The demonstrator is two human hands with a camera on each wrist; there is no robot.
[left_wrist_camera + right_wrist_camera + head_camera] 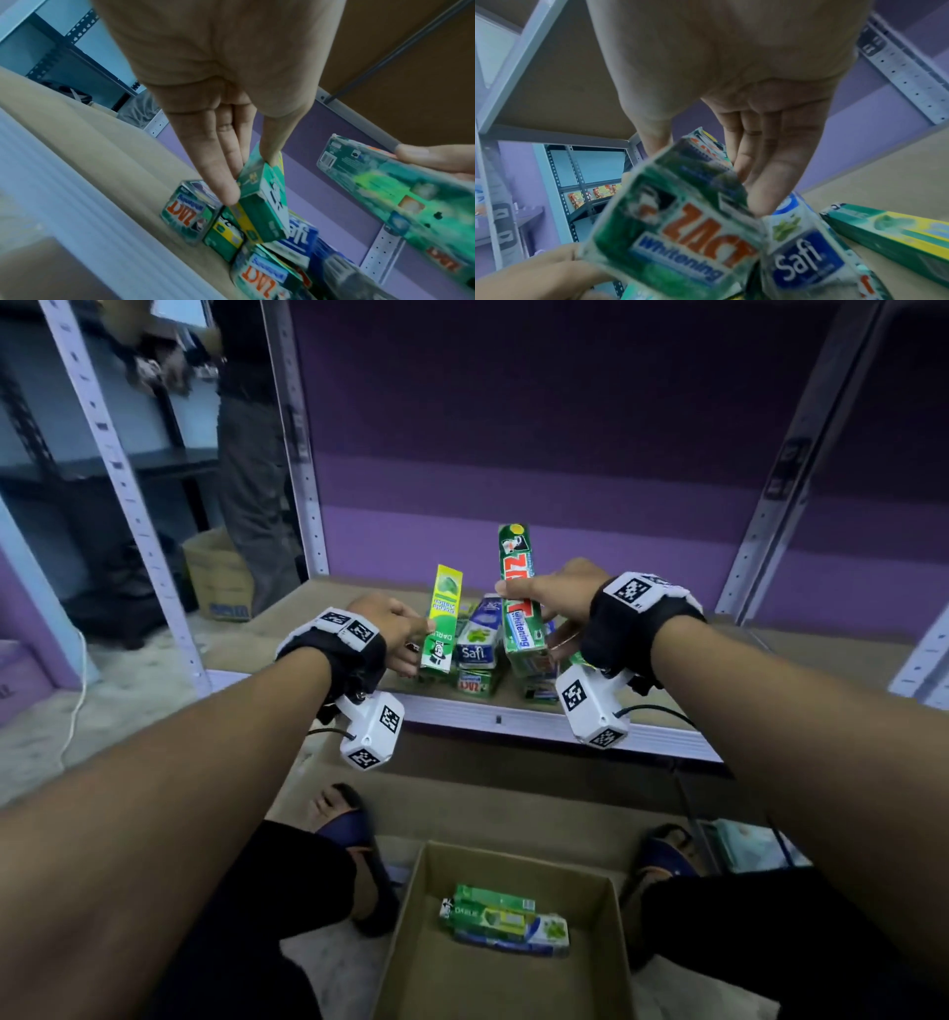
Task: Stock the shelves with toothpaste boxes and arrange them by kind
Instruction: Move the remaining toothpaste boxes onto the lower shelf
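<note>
Sorting toothpaste by brand at the shelf (539, 724)
Left hand (395, 629) grips a Darlie box (440, 621), right hand (557, 593) a Zact box (518, 598); each probably belongs beside its own kind

Green box (518, 595): "ZACT whitening" (blue one (477, 636): "Safi").

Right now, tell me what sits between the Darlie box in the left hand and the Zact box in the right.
In the head view, a blue-and-white Safi box on the pile stands between the Darlie box and the Zact box.

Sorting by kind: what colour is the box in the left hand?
Green and yellow Darlie box, clearest in the head view.
</note>
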